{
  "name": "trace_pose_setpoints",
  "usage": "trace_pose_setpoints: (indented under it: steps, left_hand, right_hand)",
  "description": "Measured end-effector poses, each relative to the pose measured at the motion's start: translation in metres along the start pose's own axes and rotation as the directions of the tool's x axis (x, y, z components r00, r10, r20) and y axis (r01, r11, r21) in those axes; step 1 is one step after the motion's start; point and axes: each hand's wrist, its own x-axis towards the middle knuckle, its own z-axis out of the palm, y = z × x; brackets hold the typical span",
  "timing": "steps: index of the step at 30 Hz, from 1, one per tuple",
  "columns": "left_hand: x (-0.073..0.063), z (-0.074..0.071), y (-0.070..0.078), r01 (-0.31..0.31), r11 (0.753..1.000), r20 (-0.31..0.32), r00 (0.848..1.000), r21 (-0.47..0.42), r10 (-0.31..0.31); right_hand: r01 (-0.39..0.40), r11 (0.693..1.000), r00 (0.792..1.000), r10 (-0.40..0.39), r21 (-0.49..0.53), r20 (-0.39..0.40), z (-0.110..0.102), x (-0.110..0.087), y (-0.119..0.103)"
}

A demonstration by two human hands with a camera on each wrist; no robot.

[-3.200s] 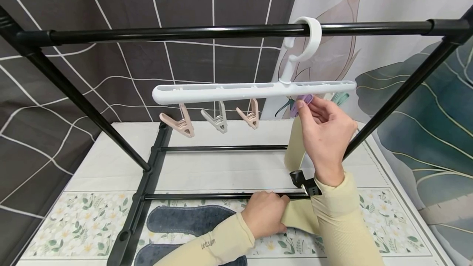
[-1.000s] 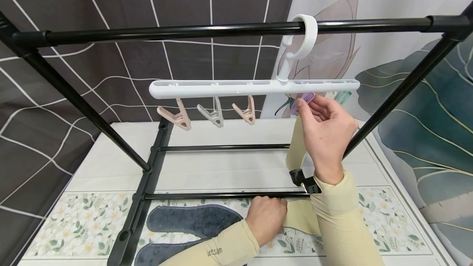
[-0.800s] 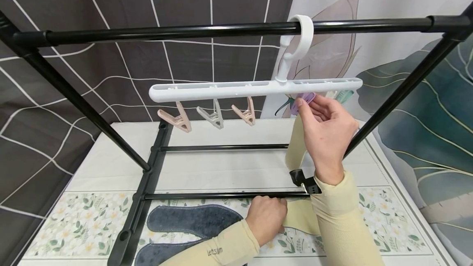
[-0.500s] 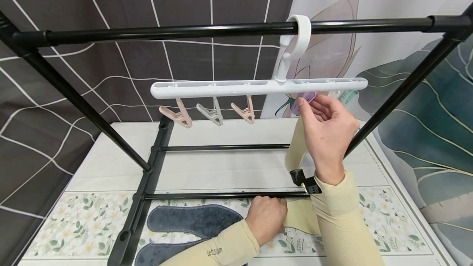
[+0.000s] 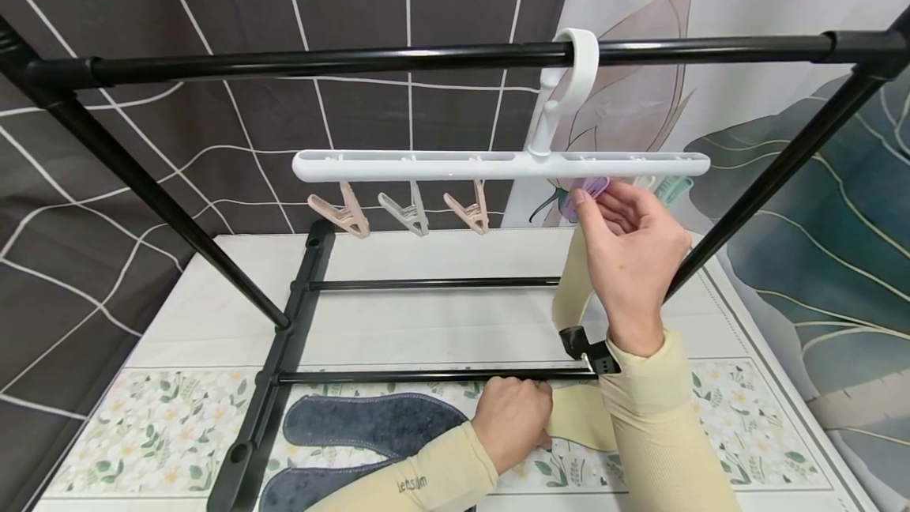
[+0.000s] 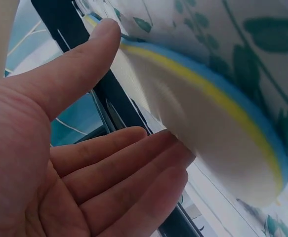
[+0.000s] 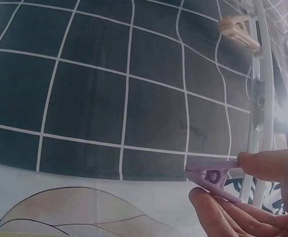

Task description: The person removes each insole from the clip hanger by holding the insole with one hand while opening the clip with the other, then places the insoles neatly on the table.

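Observation:
In the head view my right hand (image 5: 633,259) is under a white hanger (image 5: 498,167). Its thumb and fingers pinch a purple clothespin (image 7: 210,177), clear in the right wrist view. A pale yellow strip (image 5: 571,283) hangs beside that hand; whether it meets the clothespin cannot be told. My left hand (image 5: 513,421) rests low, by the rack's front bar. In the left wrist view its fingers are nearly straight, and thumb and fingertips lie against a pale insole (image 6: 218,143) with yellow and blue edging. How firmly they press is unclear.
The hanger hooks over a black rack's top bar (image 5: 341,63). Three clothespins, including a grey one (image 5: 407,212), dangle at its left; a teal clothespin (image 5: 671,188) hangs right. Dark blue insoles (image 5: 370,421) lie on the floral mat (image 5: 152,433), between rack feet.
On the bar the hanger's hook has slid slightly left, while its long arm has turned and its right end has shifted rightward. Both hands have stayed nearly in place.

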Motion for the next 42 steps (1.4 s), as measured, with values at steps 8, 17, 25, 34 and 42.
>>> trace_pose_setpoints:
  steps: [8,17,25,34,42]
  left_hand:
    - [0.002,-0.001,-0.005,-0.001,0.998,-0.038,0.999,-0.065,-0.002]
    - [0.006,-0.005,-0.013,0.016,0.996,-0.124,0.992,-0.082,-0.026]
    - [0.009,-0.010,-0.021,0.033,0.993,-0.142,0.989,-0.115,-0.049]
    - [0.014,-0.016,-0.029,0.087,0.980,-0.125,0.986,-0.178,-0.110]
    - [0.024,-0.026,-0.042,0.153,0.948,-0.115,0.975,-0.279,-0.191]
  right_hand:
    - [0.005,1.000,1.000,-0.005,-0.002,-0.014,-0.002,0.000,0.002]
    - [0.004,1.000,0.999,-0.004,0.005,-0.035,-0.004,0.001,0.003]
    - [0.004,1.000,0.999,-0.003,0.007,-0.052,-0.009,0.001,0.004]
    - [0.009,1.000,0.998,-0.011,-0.022,-0.066,-0.016,-0.001,0.005]
    - [0.011,0.997,0.996,-0.018,-0.078,-0.092,-0.023,-0.001,0.007]
